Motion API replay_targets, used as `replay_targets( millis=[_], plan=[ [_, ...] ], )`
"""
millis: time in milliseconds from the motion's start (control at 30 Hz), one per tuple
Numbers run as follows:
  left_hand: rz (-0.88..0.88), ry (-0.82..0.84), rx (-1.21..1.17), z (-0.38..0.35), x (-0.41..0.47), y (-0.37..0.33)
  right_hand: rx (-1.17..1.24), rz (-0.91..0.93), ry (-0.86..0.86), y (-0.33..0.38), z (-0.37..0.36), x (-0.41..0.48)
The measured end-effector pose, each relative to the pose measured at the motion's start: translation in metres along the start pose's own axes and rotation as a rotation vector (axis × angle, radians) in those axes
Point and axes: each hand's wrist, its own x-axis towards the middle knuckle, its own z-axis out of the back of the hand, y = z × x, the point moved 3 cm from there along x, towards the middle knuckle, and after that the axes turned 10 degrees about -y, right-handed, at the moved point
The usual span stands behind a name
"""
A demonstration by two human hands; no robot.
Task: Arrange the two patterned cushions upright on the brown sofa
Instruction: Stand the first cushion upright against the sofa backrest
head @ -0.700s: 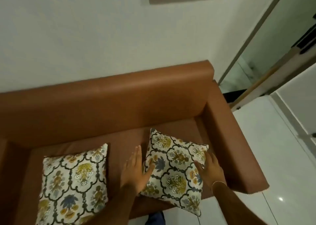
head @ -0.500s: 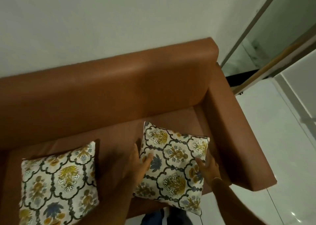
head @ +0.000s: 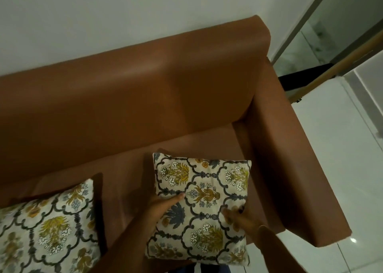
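The brown sofa (head: 145,98) runs across the view against a white wall (head: 103,13), its backrest at the top and its right armrest (head: 290,158) coming down toward the camera. 2 patterned cushions sit on the seat.

The right cushion (head: 207,189) is near the armrest end of the seat, at the front edge. Both hands grasp it. The left hand (head: 161,205) clasps its left edge, thumb pressed flat on the printed face and the fingers out of sight behind the edge. The right hand (head: 240,215) holds the right edge about halfway down, fingers curled onto the face; this hand is blurred, so the exact finger placement cannot be told. The cushion is roughly square, a little longer from top to bottom in the view. Its printed face is turned up toward the camera, its top edge points at the backrest, and its lower edge hangs past the seat front. The floral motifs read upright along that axis. How far it is tipped up from the seat cannot be told.

The left cushion (head: 47,229) lies face-up on the seat at the lower left, apart from the right one, rotated slightly so its top right corner points toward the backrest. Neither hand touches it.

Pale glossy floor tiles (head: 342,169) show to the right of the armrest.
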Motion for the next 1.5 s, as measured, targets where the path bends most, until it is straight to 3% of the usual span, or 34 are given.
replay_targets(
  millis=[100,267,400,767,1200,1500],
  plan=[
    [-0.022,-0.072,-0.054,0.015,-0.009,-0.002,0.095,0.198,-0.177,0.026,0.007,-0.012],
    [-0.192,-0.248,-0.175,0.04,-0.034,-0.023,0.223,0.49,-0.188,0.082,0.013,-0.024],
    [-0.321,-0.285,-0.266,0.054,-0.033,-0.052,0.215,0.596,-0.195,0.135,0.017,-0.019],
    [-0.45,-0.349,-0.286,0.078,0.017,-0.097,0.205,0.746,-0.151,0.215,-0.001,0.024],
    [-0.497,-0.331,-0.231,0.087,0.033,-0.118,0.001,0.75,-0.119,0.228,0.007,0.048],
    [-0.478,-0.288,-0.167,0.085,0.04,-0.116,-0.007,0.76,-0.156,0.225,0.008,0.06]
  ],
)
